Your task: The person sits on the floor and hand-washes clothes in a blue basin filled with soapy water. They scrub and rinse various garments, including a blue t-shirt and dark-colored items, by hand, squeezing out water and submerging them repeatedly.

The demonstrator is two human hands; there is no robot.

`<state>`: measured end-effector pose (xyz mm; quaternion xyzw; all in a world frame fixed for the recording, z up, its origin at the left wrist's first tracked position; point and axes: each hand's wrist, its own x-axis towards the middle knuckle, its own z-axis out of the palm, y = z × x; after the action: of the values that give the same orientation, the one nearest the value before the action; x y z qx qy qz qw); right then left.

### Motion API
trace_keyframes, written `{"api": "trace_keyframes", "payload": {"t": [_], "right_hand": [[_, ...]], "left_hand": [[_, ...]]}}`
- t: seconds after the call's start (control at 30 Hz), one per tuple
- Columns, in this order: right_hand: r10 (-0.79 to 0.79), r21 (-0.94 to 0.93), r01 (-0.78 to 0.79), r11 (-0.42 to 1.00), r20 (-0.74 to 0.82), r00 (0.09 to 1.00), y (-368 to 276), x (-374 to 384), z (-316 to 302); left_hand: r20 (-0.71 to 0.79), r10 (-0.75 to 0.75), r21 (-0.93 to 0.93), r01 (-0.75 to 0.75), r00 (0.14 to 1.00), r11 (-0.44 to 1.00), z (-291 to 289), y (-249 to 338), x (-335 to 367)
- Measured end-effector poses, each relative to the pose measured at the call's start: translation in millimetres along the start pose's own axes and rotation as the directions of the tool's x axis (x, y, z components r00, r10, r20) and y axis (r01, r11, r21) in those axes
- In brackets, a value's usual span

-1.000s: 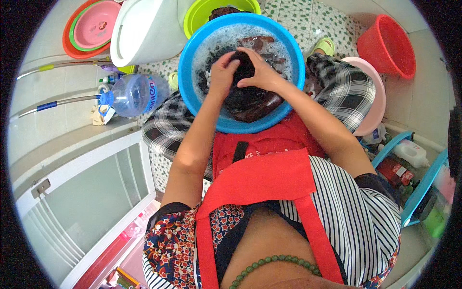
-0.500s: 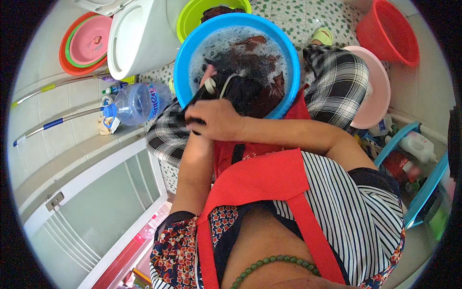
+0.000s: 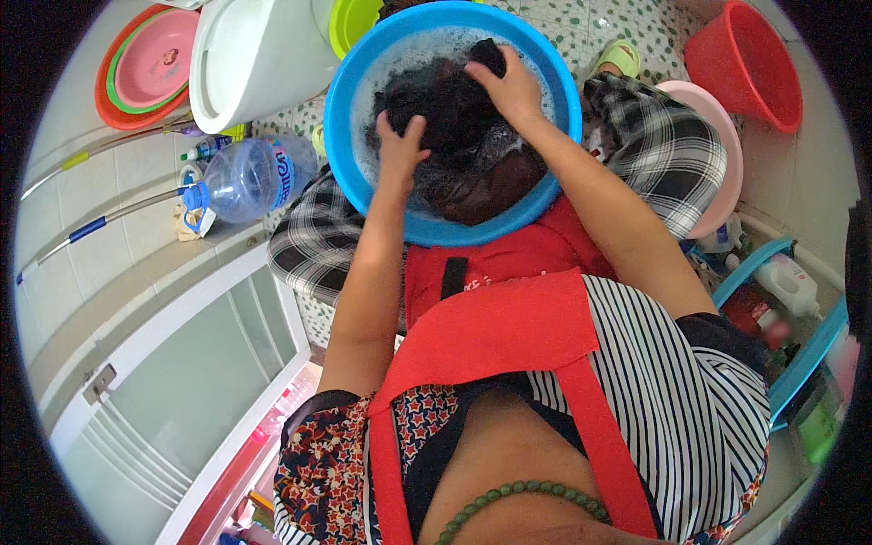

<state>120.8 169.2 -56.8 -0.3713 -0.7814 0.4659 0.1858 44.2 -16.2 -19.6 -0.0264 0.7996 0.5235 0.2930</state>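
Observation:
In a blue basin (image 3: 338, 136) of sudsy water lies soaked dark laundry. A black garment (image 3: 445, 107) is spread across the water between my two hands. My right hand (image 3: 513, 91), at the far right of the basin, grips a bunched part of it between thumb and fingers. On the nearer left side, my left hand (image 3: 400, 150) has its bent fingers around the garment's left edge; the fingertips are partly hidden by the cloth. A dark reddish-brown cloth (image 3: 495, 189) sits wet at the basin's near side, below the black one.
The basin stands between my knees in checked trousers. Around it are a lime-green basin (image 3: 347, 27), a white toilet (image 3: 232, 73), a large clear water bottle (image 3: 241, 182), a red bucket (image 3: 772, 82) and a pink basin (image 3: 727, 186). A blue rack (image 3: 804, 363) with bottles stands at right.
My hands were close together at the basin's near left edge with the black garment bunched up. Now they are apart over the water, the garment lowered and spread between them.

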Motion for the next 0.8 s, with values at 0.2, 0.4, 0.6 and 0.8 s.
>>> {"api": "trace_keyframes", "payload": {"t": [0.2, 0.4, 0.6, 0.8], "right_hand": [[-0.036, -0.388, 0.15, 0.909, 0.287, 0.957, 10.8, -31.1, 17.1], [0.037, -0.447, 0.184, 0.875, 0.442, 0.896, 64.0, -25.2, 55.2], [0.317, -0.652, 0.14, 0.745, 0.532, 0.785, 74.1, -6.0, 65.9], [0.447, 0.113, -0.467, 0.877, 0.167, 0.879, 1.4, -5.6, 26.9]], "left_hand": [[0.191, 0.113, 0.908, -0.219, 0.975, 0.358, 46.1, -38.8, 15.3], [0.317, -0.113, 0.902, -0.262, 0.942, 0.345, 55.8, -53.1, 51.1], [0.518, -0.144, 0.814, -0.434, 0.843, 0.386, 56.6, -143.8, 140.3], [0.237, 0.084, 0.199, -0.133, 0.968, 0.971, 11.8, -21.5, 24.6]]}}
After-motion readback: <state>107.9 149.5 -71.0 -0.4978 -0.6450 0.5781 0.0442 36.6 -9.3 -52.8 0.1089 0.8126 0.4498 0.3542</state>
